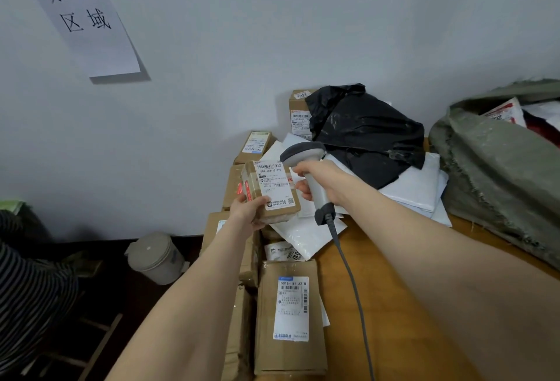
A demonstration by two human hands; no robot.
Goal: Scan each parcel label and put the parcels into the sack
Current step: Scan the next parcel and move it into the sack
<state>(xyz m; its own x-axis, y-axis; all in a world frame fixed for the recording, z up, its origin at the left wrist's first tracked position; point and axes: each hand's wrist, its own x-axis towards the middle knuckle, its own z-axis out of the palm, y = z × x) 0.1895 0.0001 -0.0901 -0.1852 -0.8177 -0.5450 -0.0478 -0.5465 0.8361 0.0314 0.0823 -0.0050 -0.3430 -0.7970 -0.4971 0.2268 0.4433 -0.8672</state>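
My left hand [247,212] grips a small brown cardboard parcel [271,191] by its lower left corner, its white label facing me. My right hand [322,182] holds a grey handheld barcode scanner [312,174] by the handle, its head just right of the label's top edge. The scanner's cable [348,274] trails down across the wooden table [394,289]. A grey-green woven sack [497,174] lies open at the right, with parcels showing in its mouth.
Several cardboard parcels are piled along the table's left edge, one large with a white label [291,309]. White mailers [415,189] and a black plastic bag [366,135] lie behind. A lidded bin [156,258] stands on the floor; a person in stripes [27,283] is at the left.
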